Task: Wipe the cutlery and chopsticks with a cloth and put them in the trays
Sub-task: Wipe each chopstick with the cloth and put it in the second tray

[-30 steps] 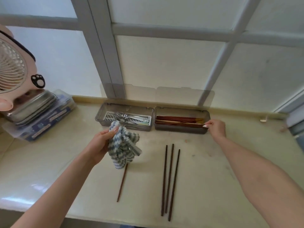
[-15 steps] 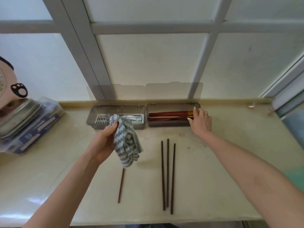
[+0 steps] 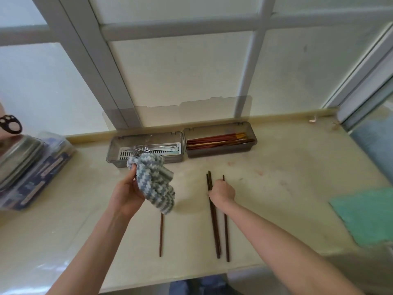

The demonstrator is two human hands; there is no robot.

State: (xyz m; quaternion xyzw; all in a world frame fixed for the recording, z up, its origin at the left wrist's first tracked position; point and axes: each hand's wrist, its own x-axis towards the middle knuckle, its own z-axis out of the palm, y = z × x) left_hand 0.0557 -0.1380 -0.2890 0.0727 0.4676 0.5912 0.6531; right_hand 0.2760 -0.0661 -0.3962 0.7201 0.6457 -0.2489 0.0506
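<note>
On counter (image 3: 297, 177): right hand (image 3: 222, 191) curled over chopsticks (image 3: 214, 226), grip unclear; left hand (image 3: 127, 192) clutching cloth (image 3: 155, 184). Best: draw one through cloth full length, then tray (image 3: 219, 153).

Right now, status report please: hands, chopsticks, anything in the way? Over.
Left hand grips cloth. Right hand curled onto three loose chopsticks; fourth chopstick untouched. Path to chopstick tray open.

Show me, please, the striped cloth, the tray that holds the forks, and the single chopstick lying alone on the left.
striped cloth (image 3: 156, 184): head view, middle of the bunched fabric.
fork tray (image 3: 116, 161): head view, its front wall, left of the cloth.
single chopstick (image 3: 161, 237): head view, middle of its visible shaft.
</note>
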